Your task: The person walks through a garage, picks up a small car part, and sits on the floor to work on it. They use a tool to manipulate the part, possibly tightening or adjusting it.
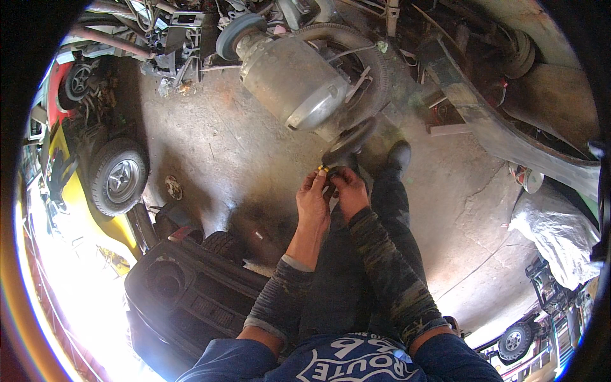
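Note:
In front of my body, my left hand and my right hand are close together. Between their fingertips is a small yellow and black piece, too small for me to name. The left thumb and finger pinch its yellow part. My right fingers are curled at its right side, against something dark that I cannot make out. Just beyond the hands stands a dull grey metal tank, tilted on the floor, with a dark wheel at its near end.
A large tyre lies behind the tank. On the left are a yellow vehicle panel, a wheel and a black bumper. To the right are a long grey bumper and a silvery sheet. Metal parts crowd the back.

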`<act>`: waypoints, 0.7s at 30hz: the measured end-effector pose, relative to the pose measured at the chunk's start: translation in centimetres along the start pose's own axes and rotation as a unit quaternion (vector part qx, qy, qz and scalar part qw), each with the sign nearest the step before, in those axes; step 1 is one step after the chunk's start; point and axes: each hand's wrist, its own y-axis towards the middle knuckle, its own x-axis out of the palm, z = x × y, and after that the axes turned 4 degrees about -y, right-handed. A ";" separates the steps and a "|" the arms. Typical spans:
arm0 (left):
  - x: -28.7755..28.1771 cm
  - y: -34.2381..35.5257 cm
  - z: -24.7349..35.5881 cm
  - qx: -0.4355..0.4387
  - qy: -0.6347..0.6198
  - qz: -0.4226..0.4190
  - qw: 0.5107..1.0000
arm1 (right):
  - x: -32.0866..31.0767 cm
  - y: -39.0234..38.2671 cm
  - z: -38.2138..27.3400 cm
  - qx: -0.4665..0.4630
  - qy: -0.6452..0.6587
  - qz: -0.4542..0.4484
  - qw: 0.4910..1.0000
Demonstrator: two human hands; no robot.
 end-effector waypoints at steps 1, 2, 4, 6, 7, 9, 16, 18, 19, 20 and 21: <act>0.0 0.0 -0.1 0.002 -0.001 0.003 1.000 | 0.0 0.0 0.1 -0.011 -0.002 0.004 1.000; -0.1 0.1 -0.1 -0.001 -0.001 0.012 1.000 | 0.0 -0.1 0.2 -0.024 -0.004 0.007 1.000; -0.2 0.2 -0.1 0.001 -0.004 -0.005 1.000 | 0.1 0.1 0.5 -0.048 -0.002 0.007 0.999; -0.2 0.2 -0.1 -0.001 -0.005 -0.010 1.000 | 0.2 0.4 0.8 -0.064 0.002 0.013 0.998; -0.2 0.2 -0.1 -0.002 -0.005 -0.009 1.000 | 0.3 0.5 0.9 -0.066 0.005 0.019 0.998; -0.2 0.1 -0.1 -0.002 -0.007 -0.008 1.000 | 0.3 0.6 1.2 -0.078 -0.014 0.030 0.996; -0.3 0.1 -0.1 -0.012 -0.012 -0.013 1.000 | 0.3 0.1 0.9 -0.146 -0.134 0.076 0.977; -0.3 0.1 -0.1 -0.015 -0.014 -0.011 1.000 | 0.3 -0.2 0.6 -0.154 -0.149 0.079 0.974; -0.3 0.0 -0.2 -0.016 -0.014 -0.008 1.000 | 0.2 -0.3 0.4 -0.161 -0.166 0.083 0.969; -0.3 0.0 -0.2 -0.018 -0.014 -0.006 1.000 | 0.2 -0.4 0.3 -0.176 -0.182 0.087 0.964; -0.2 0.0 -0.2 -0.018 -0.015 -0.006 1.000 | 0.1 -0.4 0.2 -0.169 -0.180 0.086 0.965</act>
